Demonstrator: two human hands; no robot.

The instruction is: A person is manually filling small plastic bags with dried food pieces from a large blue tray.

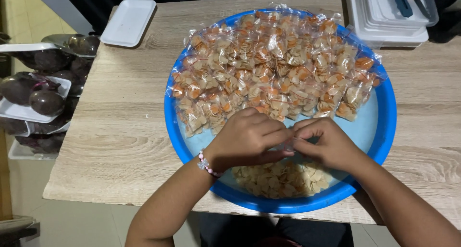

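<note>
A big round blue tray (pixel 171 122) sits on the wooden table (pixel 120 131). Its far half is piled with several small clear bags of pale and orange crackers (pixel 273 64). Loose pale crackers (pixel 281 179) lie in the near part of the tray. My left hand (pixel 245 139), with a beaded bracelet (pixel 206 164) on the wrist, and my right hand (pixel 326 143) meet above the loose crackers. Their fingertips pinch a small clear plastic bag (pixel 290 143) between them; it is mostly hidden by the fingers.
A white foam tray (pixel 128 21) lies at the table's far left corner. A stack of white trays (pixel 389 21) stands at the far right. Left of the table, wrapped dark purple round fruits (pixel 45 100) sit on white trays.
</note>
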